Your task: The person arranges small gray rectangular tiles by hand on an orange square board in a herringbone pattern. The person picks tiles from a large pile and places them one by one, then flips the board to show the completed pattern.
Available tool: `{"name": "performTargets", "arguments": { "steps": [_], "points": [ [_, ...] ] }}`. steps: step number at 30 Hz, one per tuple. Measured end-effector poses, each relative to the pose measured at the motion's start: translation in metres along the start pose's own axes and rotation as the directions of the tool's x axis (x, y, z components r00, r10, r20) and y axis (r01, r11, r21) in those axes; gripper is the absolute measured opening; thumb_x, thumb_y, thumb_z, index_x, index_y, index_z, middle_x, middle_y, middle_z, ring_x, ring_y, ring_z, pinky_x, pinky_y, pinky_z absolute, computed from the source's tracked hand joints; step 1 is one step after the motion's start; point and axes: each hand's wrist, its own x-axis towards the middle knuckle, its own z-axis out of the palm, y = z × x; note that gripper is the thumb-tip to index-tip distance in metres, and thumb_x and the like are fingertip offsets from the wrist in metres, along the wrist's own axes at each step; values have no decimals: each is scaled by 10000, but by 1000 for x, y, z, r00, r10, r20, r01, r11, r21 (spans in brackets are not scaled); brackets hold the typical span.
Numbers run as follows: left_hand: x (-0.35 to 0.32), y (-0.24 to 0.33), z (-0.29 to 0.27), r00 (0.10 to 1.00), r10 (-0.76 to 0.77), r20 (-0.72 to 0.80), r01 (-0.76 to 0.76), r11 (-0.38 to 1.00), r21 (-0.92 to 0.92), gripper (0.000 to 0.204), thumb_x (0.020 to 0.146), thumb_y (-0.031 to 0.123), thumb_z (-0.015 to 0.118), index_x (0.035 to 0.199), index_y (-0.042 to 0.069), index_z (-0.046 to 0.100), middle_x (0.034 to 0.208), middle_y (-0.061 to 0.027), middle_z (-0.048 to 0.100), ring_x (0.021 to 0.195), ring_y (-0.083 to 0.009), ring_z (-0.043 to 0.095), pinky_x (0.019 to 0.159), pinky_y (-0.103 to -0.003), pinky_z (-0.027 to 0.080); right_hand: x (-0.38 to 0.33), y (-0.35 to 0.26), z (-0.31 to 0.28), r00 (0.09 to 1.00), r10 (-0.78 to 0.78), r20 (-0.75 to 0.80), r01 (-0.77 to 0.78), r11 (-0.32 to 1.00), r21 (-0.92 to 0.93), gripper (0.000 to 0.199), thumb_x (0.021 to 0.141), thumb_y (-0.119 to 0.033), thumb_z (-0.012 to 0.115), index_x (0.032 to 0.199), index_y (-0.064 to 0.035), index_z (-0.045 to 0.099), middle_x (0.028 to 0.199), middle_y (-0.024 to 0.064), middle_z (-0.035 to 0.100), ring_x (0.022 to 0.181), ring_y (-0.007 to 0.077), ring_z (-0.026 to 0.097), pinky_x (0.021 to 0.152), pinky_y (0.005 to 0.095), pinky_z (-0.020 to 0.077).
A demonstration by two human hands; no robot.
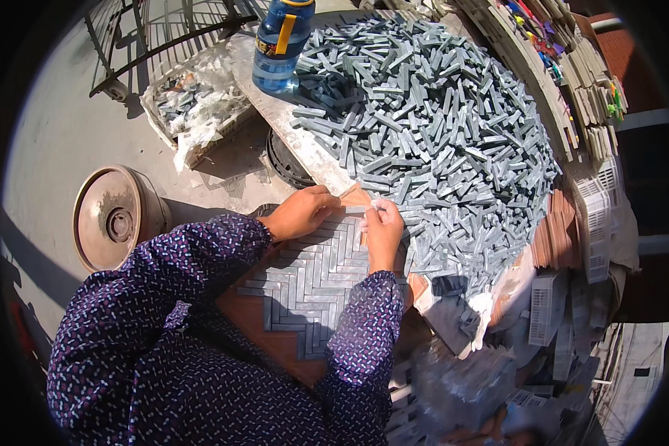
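A grey herringbone mosaic of narrow stone strip tiles [305, 286] lies in front of me on a reddish-brown board [279, 343]. At its far edge my left hand [301, 213] is closed, fingers bent and tips together at one end of a pale strip tile [355, 210]. My right hand [383, 232] pinches the other end of that strip between thumb and fingers. The fingertips partly hide the strip. Just beyond both hands, a large heap of loose grey strip tiles [438, 126] covers the table.
A blue water bottle [281, 48] stands at the table's far left edge [264, 85]. On the floor to the left are a crate of scraps [193, 111] and a round drum [119, 215]. Brown boards [556, 234] and white plastic trays [598, 215] stand at the right.
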Motion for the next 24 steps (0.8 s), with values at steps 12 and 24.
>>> {"name": "performTargets", "arguments": {
  "steps": [12,24],
  "points": [
    [13,1,10,1000,20,21,-21,998,53,241,793,27,630,1032,32,653,925,-125,609,843,-301,612,754,-353,501,5,30,-7,999,27,-37,-37,954,-297,156,792,-102,645,888,22,644,767,146,660,666,217,629,645,331,483],
    [14,-7,14,999,41,5,-41,997,71,189,756,45,645,940,10,674,892,-118,619,852,-300,609,751,-361,501,-4,10,4,988,-151,-30,103,793,-600,131,783,-88,679,802,37,646,717,92,671,645,154,627,629,282,494]
  ]
}}
